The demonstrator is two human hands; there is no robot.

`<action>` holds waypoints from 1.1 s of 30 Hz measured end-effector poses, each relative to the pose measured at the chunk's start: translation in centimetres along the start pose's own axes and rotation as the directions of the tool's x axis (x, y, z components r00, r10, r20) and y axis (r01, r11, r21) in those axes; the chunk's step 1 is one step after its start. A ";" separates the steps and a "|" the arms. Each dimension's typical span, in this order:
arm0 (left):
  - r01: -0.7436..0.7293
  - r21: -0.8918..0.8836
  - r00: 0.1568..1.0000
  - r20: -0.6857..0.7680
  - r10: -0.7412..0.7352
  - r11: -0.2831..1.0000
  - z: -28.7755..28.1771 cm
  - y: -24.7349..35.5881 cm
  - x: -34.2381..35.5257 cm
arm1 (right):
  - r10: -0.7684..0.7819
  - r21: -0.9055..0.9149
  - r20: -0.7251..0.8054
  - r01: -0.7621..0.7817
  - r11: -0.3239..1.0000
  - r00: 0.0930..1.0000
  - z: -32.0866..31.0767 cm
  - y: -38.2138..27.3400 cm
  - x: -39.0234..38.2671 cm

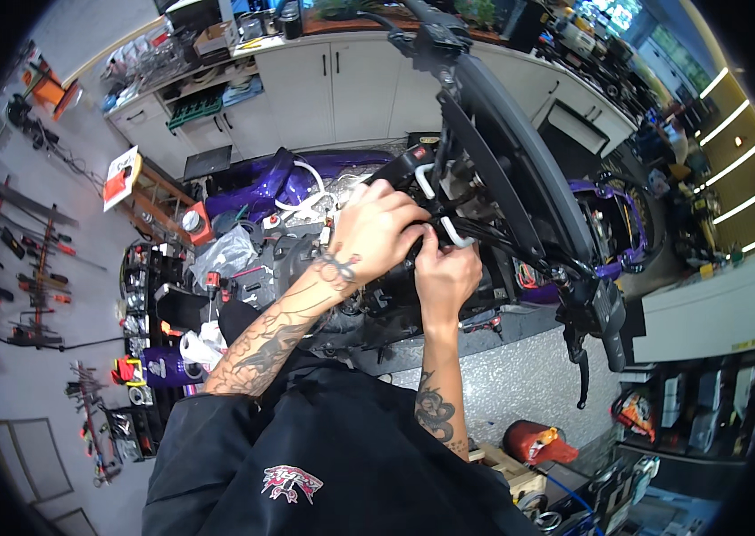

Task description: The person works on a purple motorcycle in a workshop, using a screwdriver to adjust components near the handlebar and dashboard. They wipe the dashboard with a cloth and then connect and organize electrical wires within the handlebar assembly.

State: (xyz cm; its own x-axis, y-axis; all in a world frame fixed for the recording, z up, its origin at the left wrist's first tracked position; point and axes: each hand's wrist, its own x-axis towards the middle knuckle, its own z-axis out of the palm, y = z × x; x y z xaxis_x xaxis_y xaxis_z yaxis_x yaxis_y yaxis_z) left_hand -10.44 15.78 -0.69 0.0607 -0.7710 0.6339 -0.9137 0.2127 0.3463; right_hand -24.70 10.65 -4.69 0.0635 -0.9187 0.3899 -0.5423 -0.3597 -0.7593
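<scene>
My left hand (376, 230) and my right hand (447, 275) meet over the front of a partly stripped motorbike or scooter. Both have their fingers curled in, the tips close together at a dark spot among black parts. Whatever they pinch is small and hidden by the fingers. Just above my left hand sits a black box-like part (406, 166) with a small red mark. A white curved tube (427, 182) rises beside it, and another white bent tube (456, 234) shows by my right hand. Over these stands the black handlebar assembly (520, 134), with a lever (584, 380) at its near end.
Purple body panels (279, 183) lie beyond the machine on the left. A red power tool (214, 284) and a clear plastic bag (226, 255) are left of my arms. White cabinets (333, 89) line the far side. An orange-red bag (538, 442) stands at lower right.
</scene>
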 end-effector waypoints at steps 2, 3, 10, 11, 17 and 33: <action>0.013 0.004 1.000 0.015 -0.013 1.000 1.0 0.0 0.4 | 0.004 0.012 0.015 -0.004 1.000 1.000 0.0 0.0 0.1; -0.012 -0.001 1.000 0.021 0.012 1.000 1.0 -0.2 0.5 | 0.007 0.015 0.012 -0.007 1.000 1.000 0.0 0.0 0.1; -0.131 0.133 0.990 0.058 0.125 0.982 1.4 -0.7 0.8 | -0.017 -0.004 -0.020 0.017 1.000 1.000 0.3 0.2 0.2; -0.115 0.105 0.990 0.089 0.106 0.988 1.5 -0.6 0.8 | -0.034 -0.002 -0.050 0.034 0.999 0.998 0.3 0.1 0.3; -0.074 0.009 0.997 -0.021 0.074 0.997 -0.9 -3.1 0.3 | 0.112 0.220 0.174 -0.149 0.964 0.978 -3.4 0.3 -2.1; 0.520 -0.558 0.812 0.087 -0.578 0.647 -1.9 -2.2 -13.7 | -0.654 -0.018 0.382 0.713 0.701 0.653 -0.6 -6.9 1.3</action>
State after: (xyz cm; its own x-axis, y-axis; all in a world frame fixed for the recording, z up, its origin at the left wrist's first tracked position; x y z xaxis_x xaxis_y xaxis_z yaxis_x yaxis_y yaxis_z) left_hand -8.45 26.98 -8.80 0.5422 -0.8010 0.2540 -0.3350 0.0711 0.9395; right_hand -21.40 12.04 1.42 0.7158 -0.4272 0.5524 -0.3502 -0.9040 -0.2453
